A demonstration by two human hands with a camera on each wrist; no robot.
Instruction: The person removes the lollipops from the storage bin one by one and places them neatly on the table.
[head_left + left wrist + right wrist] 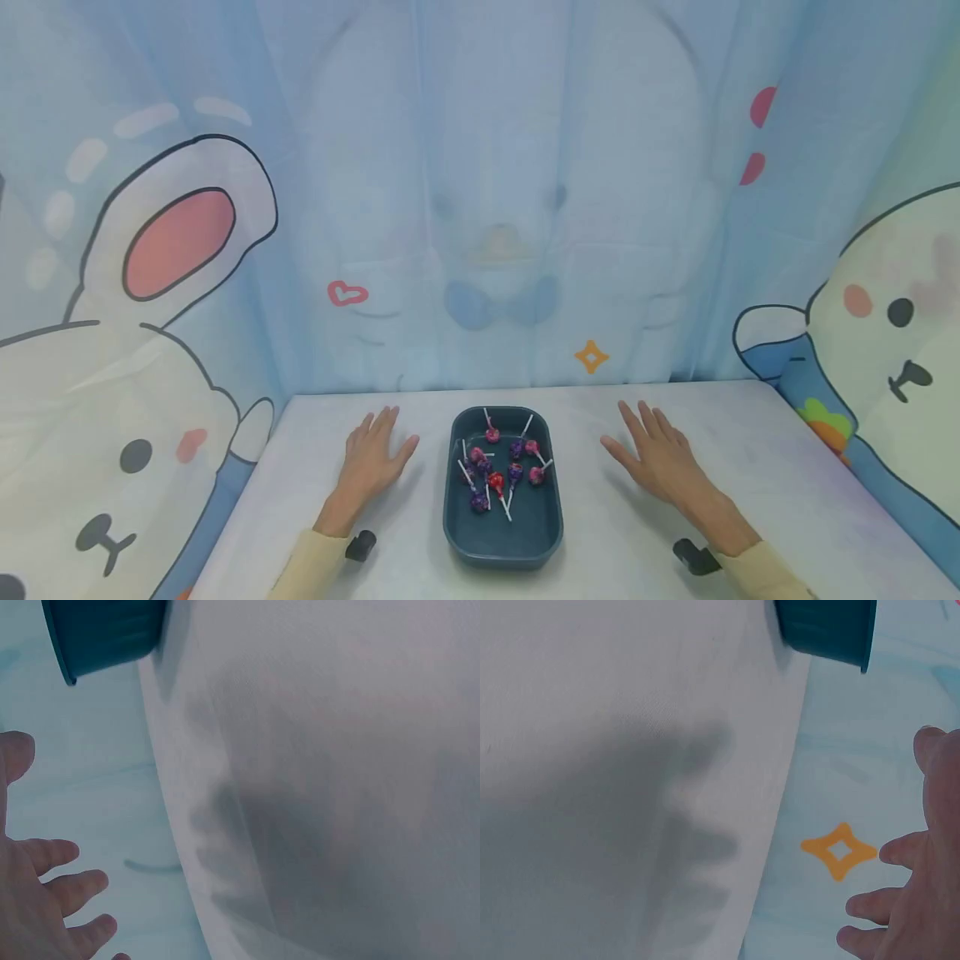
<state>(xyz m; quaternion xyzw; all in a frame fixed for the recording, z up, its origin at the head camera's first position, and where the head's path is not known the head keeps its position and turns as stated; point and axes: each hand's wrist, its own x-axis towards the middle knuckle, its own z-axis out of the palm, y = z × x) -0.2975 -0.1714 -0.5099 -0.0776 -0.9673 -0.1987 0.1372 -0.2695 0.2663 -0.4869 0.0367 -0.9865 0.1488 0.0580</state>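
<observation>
A dark teal tray stands on the table between both hands, holding several lollipops with white sticks. Most wrappers are purple or pink, like the purple lollipop at the lower left; one red lollipop lies near the middle. To the left of the tray, my left hand is spread above the table with nothing in it. My right hand is likewise spread and holds nothing, to the tray's right. Each wrist view shows fingers apart and a corner of the tray.
The white table reaches back to a light blue curtain printed with cartoon animals. Curtain also hangs along the left and right sides. A small black device is at the left wrist, another black device at the right.
</observation>
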